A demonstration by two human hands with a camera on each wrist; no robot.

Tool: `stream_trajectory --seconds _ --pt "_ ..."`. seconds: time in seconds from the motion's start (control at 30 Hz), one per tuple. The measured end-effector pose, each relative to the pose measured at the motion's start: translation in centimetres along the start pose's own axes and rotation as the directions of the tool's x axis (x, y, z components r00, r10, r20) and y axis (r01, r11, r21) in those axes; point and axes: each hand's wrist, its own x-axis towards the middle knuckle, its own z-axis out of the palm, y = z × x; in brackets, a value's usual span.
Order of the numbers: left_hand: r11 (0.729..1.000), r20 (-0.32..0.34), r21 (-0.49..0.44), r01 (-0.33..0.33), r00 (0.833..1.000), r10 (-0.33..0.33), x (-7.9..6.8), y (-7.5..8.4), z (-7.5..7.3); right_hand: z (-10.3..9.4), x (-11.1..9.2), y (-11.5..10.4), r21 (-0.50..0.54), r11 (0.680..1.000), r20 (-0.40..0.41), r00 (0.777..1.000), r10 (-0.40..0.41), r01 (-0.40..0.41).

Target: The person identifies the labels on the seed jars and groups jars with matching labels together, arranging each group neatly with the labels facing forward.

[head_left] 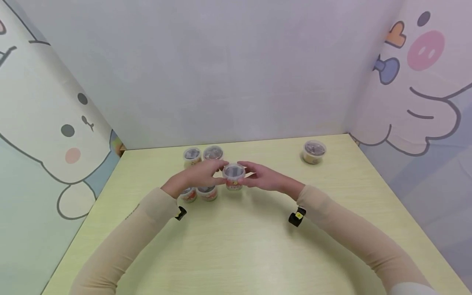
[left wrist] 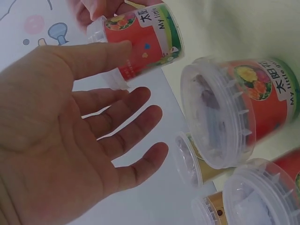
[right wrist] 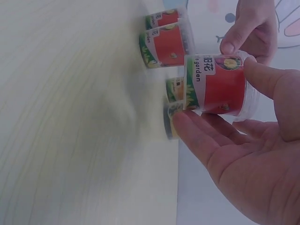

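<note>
A small clear-lidded cup [head_left: 234, 183] with a red and green flower label is between the two hands, over the middle of the table. My right hand [head_left: 262, 177] holds it from the right, the thumb on one side and fingers on the other. My left hand [head_left: 202, 174] is at its left side. In the left wrist view the left thumb overlaps the cup [left wrist: 145, 47], while the other fingers stay spread and loosely extended near its lid. Two red-labelled cups, one of them a lidded cup [head_left: 207, 194], stand below the left hand.
Behind the left hand stand two more lidded cups, including a cup [head_left: 213, 153]. Another lidded cup [head_left: 314, 152] with a tan label sits at the table's back right. The pale wooden table [head_left: 236, 246] meets a plain back wall [head_left: 228, 82]; cartoon-printed sheets flank both sides.
</note>
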Motion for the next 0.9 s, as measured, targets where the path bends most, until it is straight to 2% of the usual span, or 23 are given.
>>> stream_trajectory --seconds 0.3,0.53,0.73,0.9 --pt "0.997 -0.018 0.080 0.005 1.000 -0.004 0.2 -1.0 1.4 0.9 0.7 1.1 0.026 1.000 0.001 1.000 0.007 -0.007" --pt "0.987 -0.030 0.152 0.052 0.998 -0.048 -0.4 -1.5 2.0 1.5 1.3 1.6 0.010 1.000 -0.004 1.000 0.014 -0.014" --pt "0.982 -0.017 0.172 0.076 0.997 -0.074 -1.0 -2.1 2.6 2.2 1.5 2.0 -0.003 1.000 0.007 1.000 0.012 -0.012" --pt "0.983 -0.027 0.174 0.064 0.998 -0.060 -1.2 -2.4 3.0 2.5 1.6 2.1 -0.001 1.000 0.001 1.000 0.014 -0.014"
